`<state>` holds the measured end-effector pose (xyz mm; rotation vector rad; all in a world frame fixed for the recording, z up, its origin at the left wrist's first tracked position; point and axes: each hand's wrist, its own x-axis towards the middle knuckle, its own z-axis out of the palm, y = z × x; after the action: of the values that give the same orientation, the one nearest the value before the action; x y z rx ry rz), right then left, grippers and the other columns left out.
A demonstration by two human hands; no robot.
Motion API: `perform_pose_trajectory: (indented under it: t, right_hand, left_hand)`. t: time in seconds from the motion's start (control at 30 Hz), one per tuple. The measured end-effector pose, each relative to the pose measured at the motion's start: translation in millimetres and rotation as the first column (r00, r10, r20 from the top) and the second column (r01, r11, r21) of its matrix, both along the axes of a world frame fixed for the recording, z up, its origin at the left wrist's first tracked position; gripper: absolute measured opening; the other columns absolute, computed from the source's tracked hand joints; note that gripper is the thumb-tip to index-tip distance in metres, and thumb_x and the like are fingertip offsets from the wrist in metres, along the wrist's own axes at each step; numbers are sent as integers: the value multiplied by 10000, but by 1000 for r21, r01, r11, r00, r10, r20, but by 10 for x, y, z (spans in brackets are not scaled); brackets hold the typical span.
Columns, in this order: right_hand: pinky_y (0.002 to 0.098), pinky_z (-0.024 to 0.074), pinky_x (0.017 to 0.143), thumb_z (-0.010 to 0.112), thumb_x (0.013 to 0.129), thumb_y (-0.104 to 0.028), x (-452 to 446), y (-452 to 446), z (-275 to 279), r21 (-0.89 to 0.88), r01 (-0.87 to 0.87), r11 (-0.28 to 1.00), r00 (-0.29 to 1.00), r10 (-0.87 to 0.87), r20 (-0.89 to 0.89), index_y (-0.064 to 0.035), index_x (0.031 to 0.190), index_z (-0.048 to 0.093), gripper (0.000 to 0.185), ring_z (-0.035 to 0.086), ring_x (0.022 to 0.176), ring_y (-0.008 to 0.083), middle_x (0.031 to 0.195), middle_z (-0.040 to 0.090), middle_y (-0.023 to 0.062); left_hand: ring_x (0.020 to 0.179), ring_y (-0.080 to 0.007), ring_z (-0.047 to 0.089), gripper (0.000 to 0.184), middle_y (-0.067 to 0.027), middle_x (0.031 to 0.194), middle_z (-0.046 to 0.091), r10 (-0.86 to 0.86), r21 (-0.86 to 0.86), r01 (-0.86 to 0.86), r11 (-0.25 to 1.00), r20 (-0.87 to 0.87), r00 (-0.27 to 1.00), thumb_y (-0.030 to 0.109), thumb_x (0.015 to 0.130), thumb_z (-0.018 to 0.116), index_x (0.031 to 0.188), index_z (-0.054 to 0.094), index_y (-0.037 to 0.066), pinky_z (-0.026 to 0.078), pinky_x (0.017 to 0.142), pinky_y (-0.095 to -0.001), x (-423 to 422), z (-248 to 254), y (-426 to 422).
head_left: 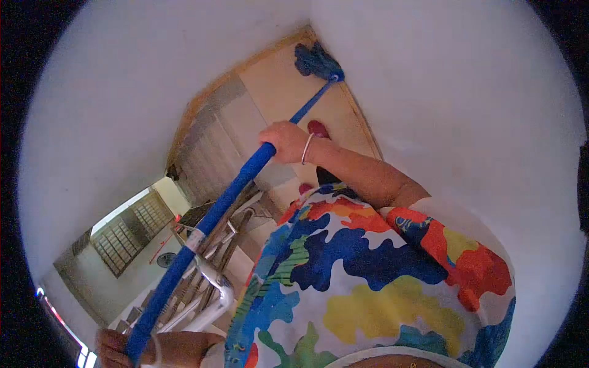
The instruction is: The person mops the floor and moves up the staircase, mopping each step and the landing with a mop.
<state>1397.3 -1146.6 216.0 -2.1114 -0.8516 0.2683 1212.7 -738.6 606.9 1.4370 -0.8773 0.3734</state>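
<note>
A long blue mop handle (224, 202) runs diagonally across the view. My right hand (282, 141), with a pale bangle (308, 149) at the wrist, is wrapped round its middle. At the lower left, my left hand (116, 348) grips the handle's upper end, and it also has a band at the wrist. The dark blue mop head (317, 61) lies on the tiled floor (270, 80) in a corner, against the right-hand wall's edge. A pale band (195, 239) circles the handle between my hands.
White walls (442, 80) rise on both sides, with brown skirting (362, 116) at floor level. My red footwear (318, 129) shows beside the handle. Metal-framed furniture (211, 288) stands at the lower left, near a barred window (116, 245). A patterned shirt (368, 264) covers my torso.
</note>
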Motion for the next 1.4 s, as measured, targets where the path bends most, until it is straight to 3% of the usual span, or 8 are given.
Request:
perform_pose_trajectory:
  t: [0.13,0.27,0.37,0.57,0.8,1.17,1.33,1.4]
  right_hand:
    - [457,461,646,643,639,-188,-491,-282,308,1,10,1000,997,-10,-78,-111,803,573,194,598,717,336,710,599,116]
    - [438,439,640,664,616,-139,-1114,-371,227,74,27,997,992,-18,-128,-82,779,545,210,575,711,340,695,576,120]
    - [446,441,633,671,613,-152,-1376,-478,279,58,28,998,984,-17,-176,-80,776,543,219,578,692,345,682,576,120]
    - [471,458,596,666,608,-250,-727,-318,-273,-161,-111,981,973,75,-216,-129,768,564,225,595,663,354,662,591,125]
    - [468,465,597,666,602,-252,-624,24,-516,-52,-33,998,976,21,-218,-131,748,570,212,599,662,355,650,593,124]
    - [454,427,595,659,617,-253,-1145,-112,-334,-27,119,993,961,-121,-248,-107,722,544,214,578,658,340,646,569,113]
    - [462,467,654,680,608,-297,-1491,-300,-434,-133,186,973,905,-222,-363,-102,730,564,257,604,704,371,680,601,146]
    - [465,464,678,685,610,-291,-1687,-438,-535,-155,286,946,821,-325,-470,-101,725,572,249,603,734,376,702,610,152]
  left_hand:
    - [553,-133,387,350,32,595,431,-267,-42,268,962,30,963,389,891,418,624,448,166,286,530,-342,507,182,-759]
    - [539,-132,394,395,34,561,429,-123,-39,124,992,16,992,441,894,406,601,435,177,296,521,-340,173,60,-620]
    - [524,-134,387,418,26,576,438,-250,-171,257,951,64,966,463,897,380,587,406,184,305,508,-338,-84,-79,-589]
    - [543,-164,469,331,0,598,491,61,-111,-79,991,-161,985,370,864,482,609,501,159,353,526,-339,-70,-648,-537]
    - [547,-163,469,311,6,568,464,165,-131,-208,969,-284,945,344,823,498,574,464,160,355,556,-338,251,-1206,-536]
    - [552,-161,469,300,15,521,421,-221,-261,151,954,-264,939,302,758,523,520,407,163,357,604,-338,1097,-760,302]
    - [555,-160,470,305,20,499,402,-430,-421,253,871,-403,808,283,729,535,495,380,164,358,626,-338,1419,-1204,394]
    - [468,-53,441,373,87,458,449,-54,-186,-52,981,-524,850,255,761,548,443,357,222,301,541,-278,1407,-1406,-59]
